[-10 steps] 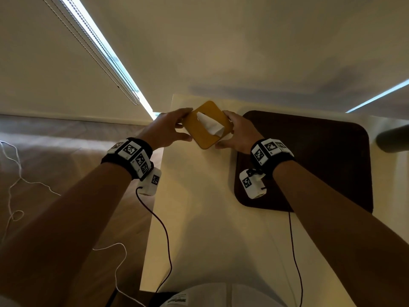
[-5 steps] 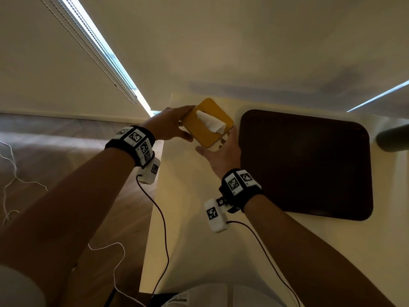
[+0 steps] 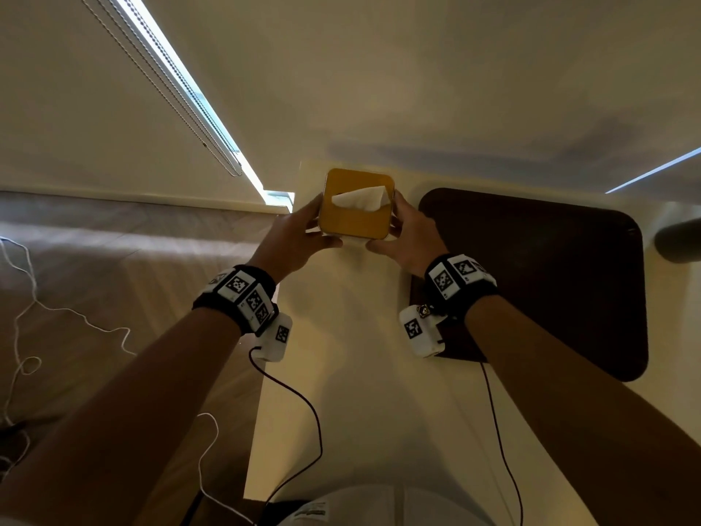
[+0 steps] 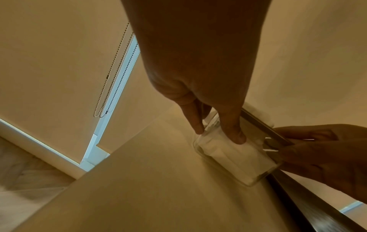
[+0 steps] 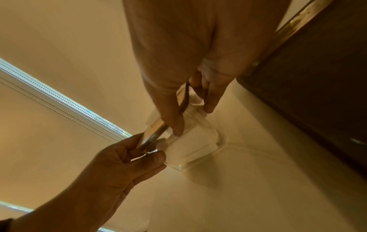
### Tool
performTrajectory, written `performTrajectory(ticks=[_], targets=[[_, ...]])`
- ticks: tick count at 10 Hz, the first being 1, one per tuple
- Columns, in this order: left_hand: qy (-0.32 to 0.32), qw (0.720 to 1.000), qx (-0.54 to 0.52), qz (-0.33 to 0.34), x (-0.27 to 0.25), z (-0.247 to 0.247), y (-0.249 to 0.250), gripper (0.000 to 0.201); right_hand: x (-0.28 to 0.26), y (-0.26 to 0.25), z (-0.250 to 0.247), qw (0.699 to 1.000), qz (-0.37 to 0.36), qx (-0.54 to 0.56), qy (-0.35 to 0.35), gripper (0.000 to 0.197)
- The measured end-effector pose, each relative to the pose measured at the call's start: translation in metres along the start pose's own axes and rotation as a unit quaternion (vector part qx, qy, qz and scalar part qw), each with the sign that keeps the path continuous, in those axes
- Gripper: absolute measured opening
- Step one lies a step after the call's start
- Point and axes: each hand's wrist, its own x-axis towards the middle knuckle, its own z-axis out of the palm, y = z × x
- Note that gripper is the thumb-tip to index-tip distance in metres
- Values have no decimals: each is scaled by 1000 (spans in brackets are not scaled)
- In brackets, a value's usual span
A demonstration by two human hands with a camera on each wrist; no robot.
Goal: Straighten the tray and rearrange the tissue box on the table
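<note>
Tissue box (image 3: pixel 354 205) sits at the table's (image 3: pixel 341 392) 11 o'clock corner, up near the far edge. It has a yellow-brown lid and a clear body with white tissues inside; one tissue (image 3: pixel 360 199) sticks out of the lid slot. Box is squared with the table edge, base on the tabletop in the wrist views.

Left hand (image 3: pixel 294 233) grips the box's 9 o'clock side, with fingers (image 4: pixel 231 125) curled down over the clear wall and the thumb at the near corner. Right hand (image 3: pixel 411 233) grips the 3 o'clock side, with fingers (image 5: pixel 211 100) on the far side wall and the thumb along the near face. Both hands clamp the box from opposite sides.

Dark brown tray (image 3: pixel 550 275) lies at 3 o'clock of the box, just beside it, not touching as far as visible. Right wrist hangs over the tray's near-left corner. Tray edges run roughly parallel to the table.

Blind cords (image 4: pixel 111 87) hang at 10 o'clock by the window strip.
</note>
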Motion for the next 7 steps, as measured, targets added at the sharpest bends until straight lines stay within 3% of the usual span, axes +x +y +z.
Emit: performTrajectory(ticks=[5,6,7], targets=[[9,1000,-20,-17,-4,5,-4,88,1,4,-2,1000,5,8,-14,111],[2,999,15,-41,-9,3,-5,99,-7,-1,-4,999,25,-7,-19,116],[10,997,68,-43,-20,5,-7,100,-17,2,-3,999,28,-38,1,105]])
